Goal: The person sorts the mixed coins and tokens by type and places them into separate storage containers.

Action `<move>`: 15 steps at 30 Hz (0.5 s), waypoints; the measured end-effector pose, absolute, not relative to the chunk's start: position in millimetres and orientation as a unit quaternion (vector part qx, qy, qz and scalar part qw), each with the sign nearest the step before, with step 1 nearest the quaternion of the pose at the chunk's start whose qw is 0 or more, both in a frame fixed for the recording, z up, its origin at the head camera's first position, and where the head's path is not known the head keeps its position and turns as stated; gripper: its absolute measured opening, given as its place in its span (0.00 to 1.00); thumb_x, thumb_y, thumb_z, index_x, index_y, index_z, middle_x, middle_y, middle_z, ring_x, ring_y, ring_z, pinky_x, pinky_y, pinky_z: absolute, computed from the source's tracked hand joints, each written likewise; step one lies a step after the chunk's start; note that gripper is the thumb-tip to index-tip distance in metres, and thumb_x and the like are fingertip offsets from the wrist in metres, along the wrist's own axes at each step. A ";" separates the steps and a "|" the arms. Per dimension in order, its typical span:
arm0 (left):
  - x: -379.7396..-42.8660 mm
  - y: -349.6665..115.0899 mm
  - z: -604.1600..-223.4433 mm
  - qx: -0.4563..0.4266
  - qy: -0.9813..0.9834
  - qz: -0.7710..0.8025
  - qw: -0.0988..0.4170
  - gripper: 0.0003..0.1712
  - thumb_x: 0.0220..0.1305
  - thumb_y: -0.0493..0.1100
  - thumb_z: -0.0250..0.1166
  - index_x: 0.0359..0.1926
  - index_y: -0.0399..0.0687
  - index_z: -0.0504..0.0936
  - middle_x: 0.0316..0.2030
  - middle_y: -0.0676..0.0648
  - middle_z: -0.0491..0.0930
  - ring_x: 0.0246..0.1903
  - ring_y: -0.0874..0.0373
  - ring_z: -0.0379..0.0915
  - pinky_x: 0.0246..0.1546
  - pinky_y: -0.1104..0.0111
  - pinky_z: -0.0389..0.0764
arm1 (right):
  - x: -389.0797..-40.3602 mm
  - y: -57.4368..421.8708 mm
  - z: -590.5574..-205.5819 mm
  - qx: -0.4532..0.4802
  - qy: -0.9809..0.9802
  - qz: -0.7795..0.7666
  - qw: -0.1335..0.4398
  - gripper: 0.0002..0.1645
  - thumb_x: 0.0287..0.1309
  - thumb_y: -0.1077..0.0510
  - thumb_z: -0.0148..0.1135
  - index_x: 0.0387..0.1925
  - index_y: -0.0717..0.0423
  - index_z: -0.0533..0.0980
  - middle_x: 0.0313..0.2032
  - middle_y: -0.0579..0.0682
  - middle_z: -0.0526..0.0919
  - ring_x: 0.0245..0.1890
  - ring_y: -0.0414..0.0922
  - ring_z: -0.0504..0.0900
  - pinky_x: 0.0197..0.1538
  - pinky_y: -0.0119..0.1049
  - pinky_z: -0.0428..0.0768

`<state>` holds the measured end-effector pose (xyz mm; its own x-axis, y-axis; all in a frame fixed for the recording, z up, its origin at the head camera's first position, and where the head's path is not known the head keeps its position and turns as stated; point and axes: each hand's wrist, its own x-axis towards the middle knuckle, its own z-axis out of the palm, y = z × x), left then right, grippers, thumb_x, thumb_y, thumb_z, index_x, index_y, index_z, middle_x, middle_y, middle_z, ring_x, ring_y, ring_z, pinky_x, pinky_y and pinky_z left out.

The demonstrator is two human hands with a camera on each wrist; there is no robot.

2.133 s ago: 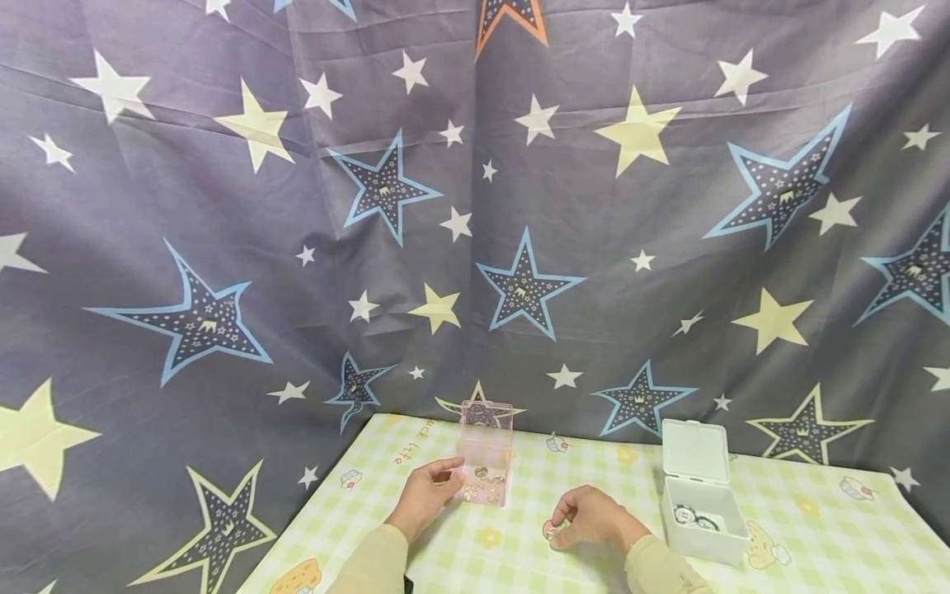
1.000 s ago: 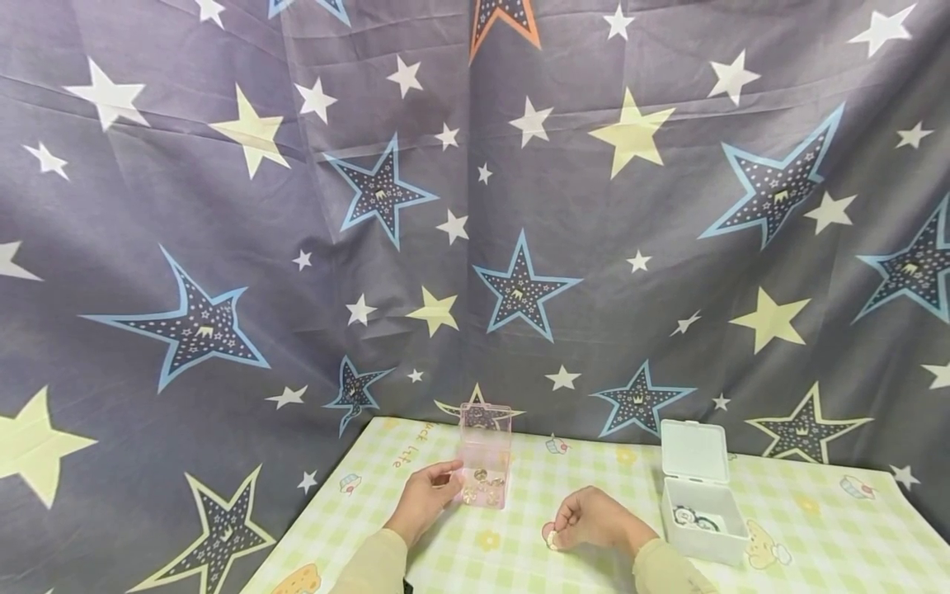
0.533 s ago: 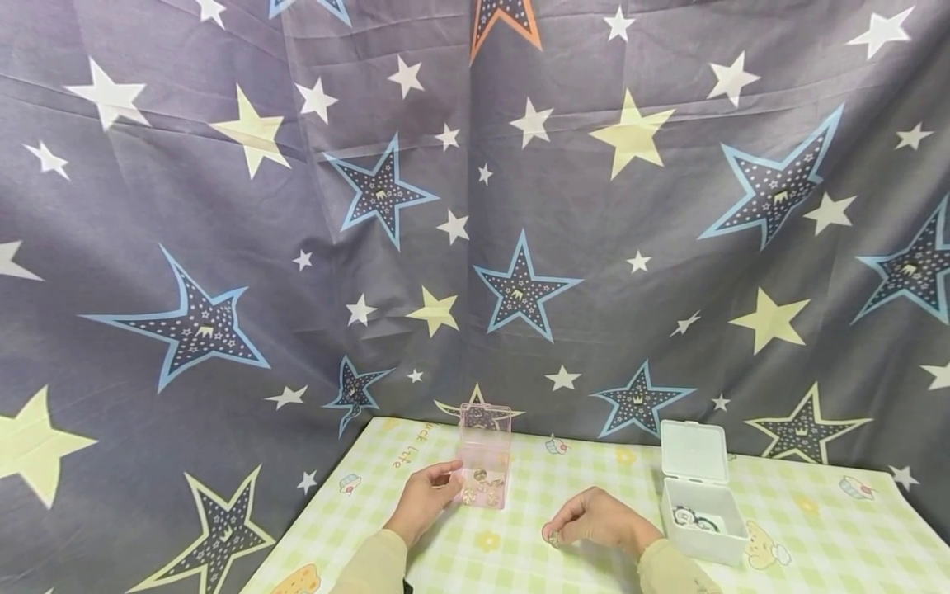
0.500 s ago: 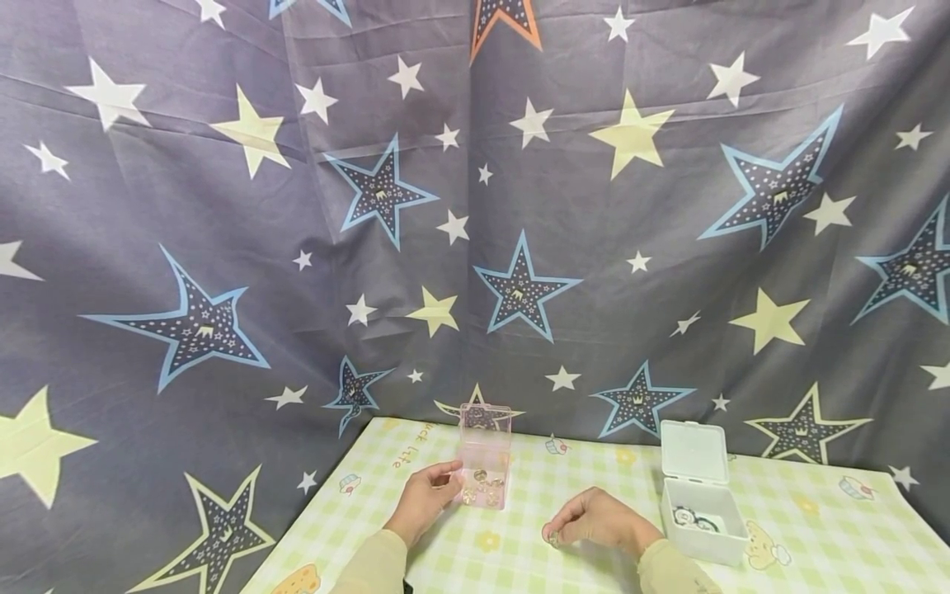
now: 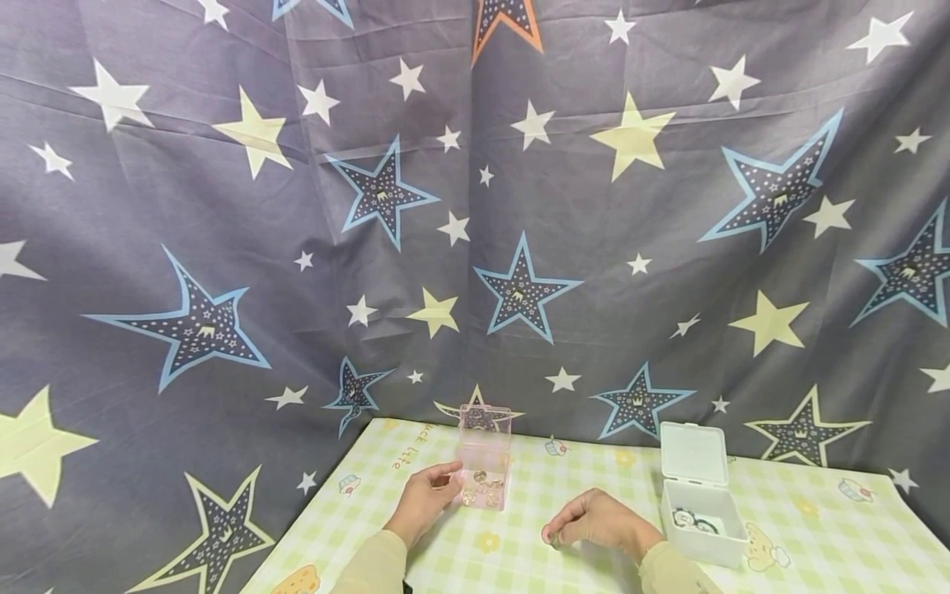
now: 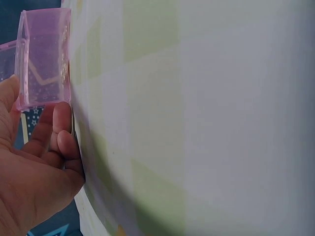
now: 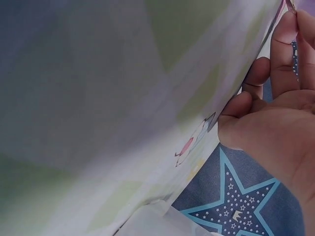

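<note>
At the left, my left hand (image 5: 426, 499) holds the near left side of a clear pink plastic box (image 5: 486, 456), its hinged lid raised. Several small gold-coloured pieces (image 5: 480, 476) lie inside. In the left wrist view, the thumb (image 6: 10, 91) touches one edge of the pink box (image 6: 47, 56), with fingers at its near end. To the right, just above the cloth, my right hand (image 5: 597, 524) pinches a small round pink and gold piece (image 5: 549, 537) between thumb and fingertips. Fingers mostly cover this piece; only a sliver (image 7: 291, 5) shows in the right wrist view.
A white plastic box (image 5: 705, 544), lid up, stands right of my right hand with several dark and white ring-like items (image 5: 693, 521) in it. Green checked cloth (image 5: 445, 561) covers the table. A star-patterned grey curtain (image 5: 594, 214) hangs directly behind.
My right hand's fingers have shifted round the small piece, so less of its pink face shows than two seconds ago. My left hand and both boxes keep their places.
</note>
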<state>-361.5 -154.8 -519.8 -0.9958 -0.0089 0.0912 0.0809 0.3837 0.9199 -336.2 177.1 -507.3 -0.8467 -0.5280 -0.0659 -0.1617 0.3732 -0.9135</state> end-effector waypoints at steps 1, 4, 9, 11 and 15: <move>-361.7 -155.0 -520.0 -0.023 -0.832 -0.553 0.041 0.24 0.72 0.44 0.71 0.66 0.41 0.84 0.55 0.36 0.86 0.54 0.49 0.83 0.45 0.65 0.89 | -336.4 177.2 -507.4 -0.212 0.810 -0.517 0.177 0.11 0.58 0.66 0.70 0.42 0.67 0.89 0.43 0.60 0.94 0.46 0.45 0.91 0.50 0.31 0.84; -362.5 -155.7 -520.6 -0.025 -0.832 -0.553 0.039 0.25 0.72 0.44 0.71 0.66 0.41 0.84 0.56 0.36 0.86 0.55 0.49 0.83 0.46 0.65 0.89 | -337.0 177.6 -507.7 -0.211 0.812 -0.515 0.177 0.12 0.58 0.66 0.68 0.43 0.67 0.89 0.43 0.60 0.94 0.46 0.45 0.91 0.51 0.32 0.84; -364.5 -156.3 -521.5 -0.020 -0.832 -0.553 0.037 0.24 0.72 0.44 0.71 0.66 0.42 0.84 0.54 0.37 0.86 0.52 0.52 0.83 0.44 0.65 0.89 | -337.6 178.0 -506.7 -0.215 0.808 -0.518 0.180 0.12 0.60 0.66 0.68 0.43 0.67 0.89 0.44 0.61 0.93 0.48 0.47 0.91 0.55 0.38 0.86; -365.1 -156.1 -522.1 -0.014 -0.833 -0.552 0.036 0.23 0.72 0.43 0.71 0.65 0.43 0.84 0.53 0.39 0.86 0.49 0.54 0.83 0.44 0.65 0.88 | -337.6 178.1 -505.5 -0.216 0.805 -0.522 0.182 0.12 0.61 0.65 0.69 0.43 0.67 0.89 0.44 0.60 0.93 0.48 0.48 0.91 0.56 0.38 0.86; -363.9 -155.3 -521.7 -0.012 -0.830 -0.556 0.037 0.23 0.72 0.41 0.70 0.65 0.43 0.85 0.52 0.39 0.86 0.48 0.55 0.82 0.43 0.66 0.88 | -337.0 177.7 -499.0 -0.184 0.819 -0.514 0.177 0.13 0.59 0.58 0.74 0.43 0.62 0.90 0.42 0.56 0.94 0.49 0.45 0.89 0.62 0.48 0.83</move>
<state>-363.9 -155.3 -521.7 -0.9969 -0.0220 0.0751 0.0610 0.3819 0.9222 -337.0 177.7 -499.0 -0.8703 -0.4822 -0.1005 -0.1192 0.4041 -0.9069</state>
